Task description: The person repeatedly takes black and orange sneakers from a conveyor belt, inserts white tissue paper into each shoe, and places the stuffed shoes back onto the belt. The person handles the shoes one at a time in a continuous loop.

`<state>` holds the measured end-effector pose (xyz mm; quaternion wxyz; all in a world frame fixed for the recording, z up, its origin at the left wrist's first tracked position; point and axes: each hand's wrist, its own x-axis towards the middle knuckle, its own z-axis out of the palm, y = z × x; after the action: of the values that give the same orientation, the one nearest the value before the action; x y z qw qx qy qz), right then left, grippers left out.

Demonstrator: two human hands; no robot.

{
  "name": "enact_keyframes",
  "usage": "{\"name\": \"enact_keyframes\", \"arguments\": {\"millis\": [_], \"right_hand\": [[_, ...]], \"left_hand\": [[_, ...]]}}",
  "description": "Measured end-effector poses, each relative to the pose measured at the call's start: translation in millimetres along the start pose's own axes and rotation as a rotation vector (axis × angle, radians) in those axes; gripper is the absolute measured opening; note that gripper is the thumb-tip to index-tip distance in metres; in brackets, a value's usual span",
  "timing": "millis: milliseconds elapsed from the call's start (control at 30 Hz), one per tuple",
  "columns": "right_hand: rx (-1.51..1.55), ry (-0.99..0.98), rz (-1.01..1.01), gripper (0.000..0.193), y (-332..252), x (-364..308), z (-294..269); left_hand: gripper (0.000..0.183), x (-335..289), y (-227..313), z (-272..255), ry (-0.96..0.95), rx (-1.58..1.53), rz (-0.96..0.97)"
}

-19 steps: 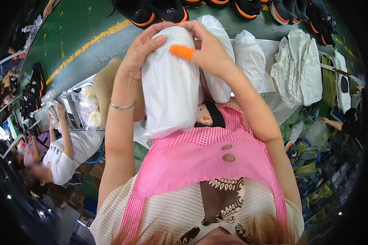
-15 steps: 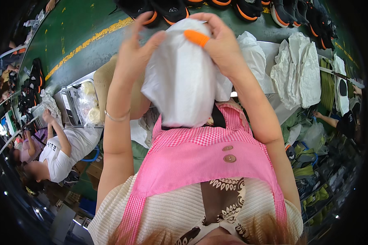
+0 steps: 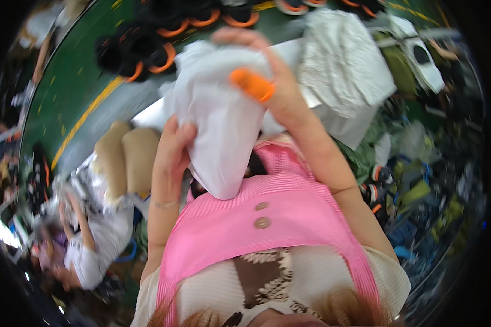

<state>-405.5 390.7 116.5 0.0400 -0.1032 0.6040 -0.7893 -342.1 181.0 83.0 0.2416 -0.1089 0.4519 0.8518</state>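
Observation:
In front of my chest I hold a white bundle (image 3: 218,120) that looks like thin paper or soft sheet wrapped over a form. It tapers to a rounded end pointing down toward my pink apron (image 3: 229,218). My right hand (image 3: 273,76) is curled over its upper right, with an orange finger cover (image 3: 251,85) on the thumb. Lower down, my left hand (image 3: 175,144) presses against its left side, thumb and fingers closed on it. What lies inside the white layer is hidden, and my right fingertips are blurred.
Black shoes with orange soles (image 3: 158,54) stand along the far side. Crumpled white sheets (image 3: 341,60) lie at right on a pale surface. Two beige rounded forms (image 3: 126,158) are at left, near a person in a white shirt (image 3: 98,245). Mixed dark and green materials (image 3: 414,196) spread at right.
My left hand has come down from the top of the white bundle to its left side. The bundle now tilts with its narrow end lower. The whole view has shifted.

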Motion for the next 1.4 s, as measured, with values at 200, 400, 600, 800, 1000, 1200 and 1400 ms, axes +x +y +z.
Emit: {"name": "enact_keyframes", "arguments": {"millis": [200, 400, 600, 800, 1000, 1200, 1400], "right_hand": [[0.087, -0.215, 0.186, 0.042, -36.7, -32.2, -50.5], [-0.43, 0.278, -0.003, 0.027, -21.6, -24.7, -191.0], [-1.619, 0.625, 0.218, 0.03, 108.6, -80.3, -394.9], [-0.941, 0.922, 0.231, 0.028, 98.0, -58.2, -461.8], [-0.772, 0.795, -0.057, 0.016, -96.3, -8.5, -426.6], [-0.256, 0.557, -0.099, 0.023, -227.3, 9.2, -299.5], [-0.362, 0.578, -0.075, 0.02, -277.8, 22.4, -164.6]], "left_hand": [[0.066, 6.1, -14.6, 5.3, -0.158, 0.083, -0.084], [0.048, 7.2, -22.4, 44.7, -0.029, -0.018, 0.065], [0.042, 2.3, -37.0, 54.3, 0.158, -0.071, 0.008], [0.037, -1.7, -42.9, 63.9, 0.178, -0.08, 0.021], [0.037, 29.5, -24.4, 75.2, 0.18, 0.038, 0.057], [0.028, 90.0, 10.9, 122.4, 0.062, 0.051, 0.198], [0.03, 129.1, 27.1, 171.7, -0.227, 0.105, 0.243]]}}
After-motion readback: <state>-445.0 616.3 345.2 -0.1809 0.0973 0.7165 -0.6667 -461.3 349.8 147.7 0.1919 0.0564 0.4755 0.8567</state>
